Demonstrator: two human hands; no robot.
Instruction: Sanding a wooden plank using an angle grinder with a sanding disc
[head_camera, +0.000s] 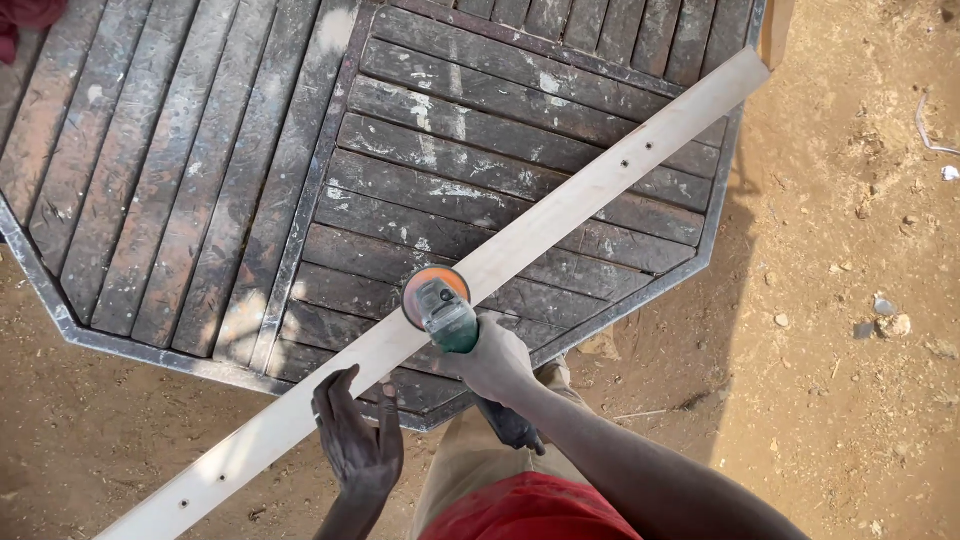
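Lying diagonally across a dark octagonal slatted wooden tabletop with a metal rim (60, 318), a long pale planed wooden board (560, 225) runs from the lower left, where it overhangs the sandy ground (850, 400), up to the table's far right edge. That diagonal lets the slats carry most of the board's length, which looks like the reason it sits flat and steady there.

The right hand (497, 362) is closed firmly around the body of a green handheld angle grinder with an orange sanding disc (437, 300). The disc rests on the board's upper face near its middle, with the tool's body angled back toward the person, so the wrist can press down on the wood. The grinder's dark rear end pokes out below the hand, over the person's beige trousers (470, 460).

The left hand (357, 437) is open, fingers spread, and gripping nothing. Its fingertips lie at the board's near edge, just left of the grinder; whether they press on the wood or only rest beside it cannot be told. Placed there, it seems to steady the board against the tool's push.

Small dark screw holes dot the board, two near its lower left end and two toward the upper right. A red cloth garment (530, 510) shows at the bottom edge. Small stones (885, 315) lie scattered on the ground to the right, well apart from the table.
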